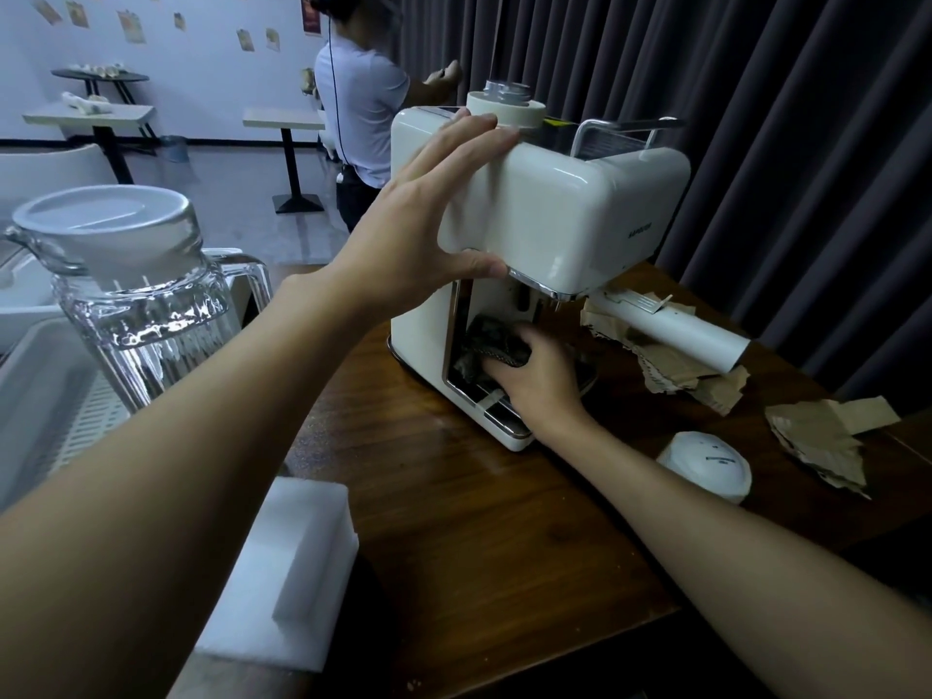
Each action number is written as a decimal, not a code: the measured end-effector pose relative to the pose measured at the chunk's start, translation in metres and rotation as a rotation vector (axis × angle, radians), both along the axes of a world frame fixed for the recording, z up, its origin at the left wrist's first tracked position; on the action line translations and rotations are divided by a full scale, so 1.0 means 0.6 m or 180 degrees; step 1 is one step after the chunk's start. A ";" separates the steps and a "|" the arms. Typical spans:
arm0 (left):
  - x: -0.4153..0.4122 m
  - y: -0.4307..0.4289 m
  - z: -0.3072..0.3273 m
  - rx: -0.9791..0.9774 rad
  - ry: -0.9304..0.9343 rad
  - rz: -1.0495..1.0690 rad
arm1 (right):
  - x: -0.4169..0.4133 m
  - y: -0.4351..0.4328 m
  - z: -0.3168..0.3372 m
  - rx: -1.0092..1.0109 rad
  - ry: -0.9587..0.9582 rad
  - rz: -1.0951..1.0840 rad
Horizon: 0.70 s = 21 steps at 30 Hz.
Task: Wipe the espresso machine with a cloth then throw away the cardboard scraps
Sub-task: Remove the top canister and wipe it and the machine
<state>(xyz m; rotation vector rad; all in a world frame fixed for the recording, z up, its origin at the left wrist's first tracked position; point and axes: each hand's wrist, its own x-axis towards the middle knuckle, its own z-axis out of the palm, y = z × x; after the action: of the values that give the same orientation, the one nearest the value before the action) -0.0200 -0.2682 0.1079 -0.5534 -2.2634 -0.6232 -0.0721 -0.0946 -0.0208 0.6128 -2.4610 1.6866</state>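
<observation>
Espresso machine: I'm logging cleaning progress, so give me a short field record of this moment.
machine: cream espresso machine, upright on the wooden table
left hand: spread against the machine's upper body, steadying it
right hand: grips a dark cloth inside the machine's front recess
cardboard scraps: on the table right of the machine, untouched
stage: wiping; scraps not yet thrown away

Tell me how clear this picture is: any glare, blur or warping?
Head view: dim room; glare on the jug glass, soft sheen on the machine; wide-angle warping stretches both forearms; the cloth under the right hand sits in shadow, its detail lost; the left hand looks fairly sharp.
</observation>
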 end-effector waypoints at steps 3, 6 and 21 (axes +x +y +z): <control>0.002 0.000 0.001 0.0000 -0.0013 0.0011 | 0.009 0.004 0.001 0.0175 0.0088 -0.0001; 0.003 0.002 0.002 0.0007 -0.0030 0.0016 | 0.015 0.008 0.004 0.0326 0.0484 -0.0140; 0.008 0.006 0.004 0.0036 -0.0051 0.0013 | 0.018 0.019 0.015 0.1344 0.1013 0.0213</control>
<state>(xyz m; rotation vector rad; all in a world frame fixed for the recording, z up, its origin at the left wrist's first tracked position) -0.0152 -0.2645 0.1102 -0.5399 -2.2742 -0.6400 -0.0614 -0.0835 -0.0118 0.9316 -2.5815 0.9835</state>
